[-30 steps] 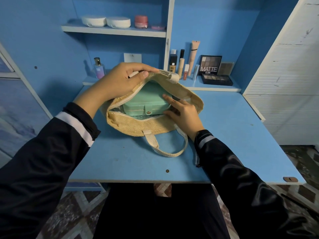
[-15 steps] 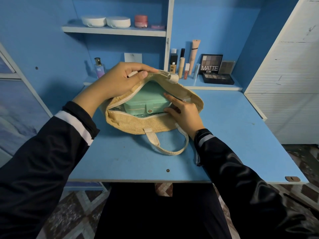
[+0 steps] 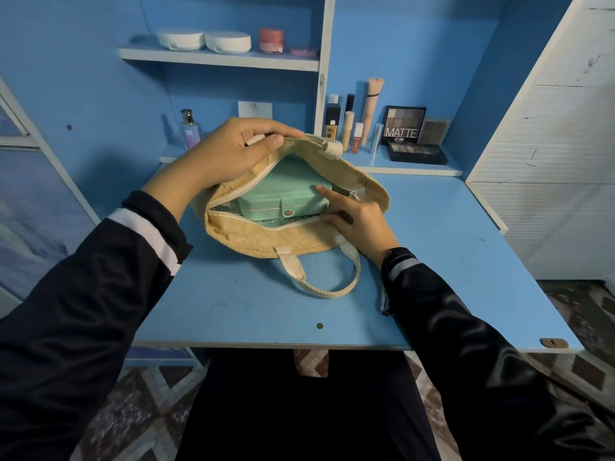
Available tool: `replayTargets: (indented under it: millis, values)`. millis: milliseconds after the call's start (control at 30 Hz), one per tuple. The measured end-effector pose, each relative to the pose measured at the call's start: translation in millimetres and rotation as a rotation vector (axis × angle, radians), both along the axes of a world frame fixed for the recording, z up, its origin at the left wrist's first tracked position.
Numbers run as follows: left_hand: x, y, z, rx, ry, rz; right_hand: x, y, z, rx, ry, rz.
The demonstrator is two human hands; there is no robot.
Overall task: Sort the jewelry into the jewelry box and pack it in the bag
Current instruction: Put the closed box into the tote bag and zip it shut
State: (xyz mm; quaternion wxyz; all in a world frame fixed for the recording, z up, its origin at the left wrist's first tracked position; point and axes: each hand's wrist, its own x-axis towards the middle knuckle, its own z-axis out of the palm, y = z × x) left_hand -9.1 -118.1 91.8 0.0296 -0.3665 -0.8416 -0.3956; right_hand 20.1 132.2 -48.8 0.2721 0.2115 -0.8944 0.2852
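Head view, closest first: black sleeves (image 3: 100, 294), then blue desk (image 3: 233, 311) with the straw bag (image 3: 266, 237) lying on it, near handle (image 3: 329, 291) flat on the surface. At the bag's mouth, right hand (image 3: 362, 224) with index finger (image 3: 327, 192) straight against the right corner of the mint jewelry box (image 3: 286, 194), other fingers folded by the near rim, perhaps pinching it, hard to tell. Box closed, sitting inside the bag, clasp facing forward. Behind, left hand (image 3: 229, 154) gripping the upper rim, held raised, thumb pressed on top. Farthest back, perfume bottle (image 3: 190, 129) and eyeshadow palette (image 3: 404, 126).
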Motion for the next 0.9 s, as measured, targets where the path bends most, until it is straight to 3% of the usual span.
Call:
replayTargets:
  millis: [900]
  values:
    - [-0.2, 1.1, -0.3, 0.002, -0.038, -0.021, 1.1, -8.5, 8.8, -0.005, -0.128, -0.013]
